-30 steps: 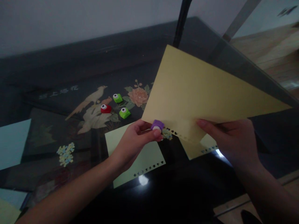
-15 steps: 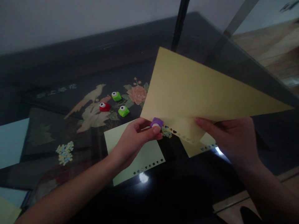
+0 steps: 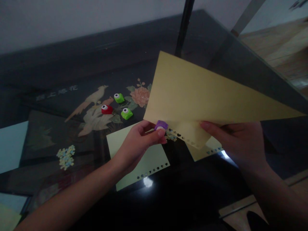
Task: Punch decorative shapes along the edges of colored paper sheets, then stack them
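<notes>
Punch (image 3: 161, 124), purple, pinched in left hand (image 3: 136, 142) at frame centre, with yellow sheet (image 3: 192, 93) gripped by right hand (image 3: 238, 141), right of centre.

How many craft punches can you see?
4: purple punch in the left hand; red punch, farther green punch and nearer green punch grouped on the table. The raised yellow sheet may hide others.

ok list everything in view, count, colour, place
Held sheet: 1, yellow, in right hand
Purple punch: 1, purple, in left hand
Green punches: 2, green, tabletop
Red punch: 1, red, beside them
Flat sheets: 2, yellowish, lower centre
Cutout piles: 2, yellow and blue, left and centre
Blue sheets: 2, blue, left edge
Corner sheet: 1, yellow, bottom left
Tabletop: 1, black, beneath
Pole: 1, black, top
Wall: 1, grey, back
Floor: 1, tan, right
Hands: 2, bare, centre and right
</notes>
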`<state>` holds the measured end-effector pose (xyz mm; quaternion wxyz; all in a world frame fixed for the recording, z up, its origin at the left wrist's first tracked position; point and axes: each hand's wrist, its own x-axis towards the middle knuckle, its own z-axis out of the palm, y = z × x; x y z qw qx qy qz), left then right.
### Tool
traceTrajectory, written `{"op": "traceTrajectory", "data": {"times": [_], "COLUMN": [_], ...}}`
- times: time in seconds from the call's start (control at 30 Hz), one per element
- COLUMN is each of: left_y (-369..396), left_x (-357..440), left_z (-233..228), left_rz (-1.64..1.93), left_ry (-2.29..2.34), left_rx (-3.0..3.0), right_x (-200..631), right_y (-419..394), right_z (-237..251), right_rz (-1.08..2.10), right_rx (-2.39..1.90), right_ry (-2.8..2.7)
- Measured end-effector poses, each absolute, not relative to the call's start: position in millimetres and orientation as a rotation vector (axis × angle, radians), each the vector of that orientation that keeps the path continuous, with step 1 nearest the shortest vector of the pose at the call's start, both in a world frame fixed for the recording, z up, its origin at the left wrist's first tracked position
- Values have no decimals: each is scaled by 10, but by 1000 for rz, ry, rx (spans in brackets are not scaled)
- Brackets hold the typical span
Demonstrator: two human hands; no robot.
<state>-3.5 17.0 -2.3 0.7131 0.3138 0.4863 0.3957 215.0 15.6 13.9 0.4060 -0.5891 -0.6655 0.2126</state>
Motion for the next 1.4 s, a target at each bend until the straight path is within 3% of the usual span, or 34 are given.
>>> {"op": "traceTrajectory", "data": {"times": [1.4], "left_y": [172], "left_x": [-39], "left_z": [-61], "left_rz": [878], "left_ry": [1076], "left_rx": [687], "right_x": [2198], "right_y": [184], "right_z": [88], "right_rz": [401], "right_rx": [-1310], "right_ry": [-1777]}}
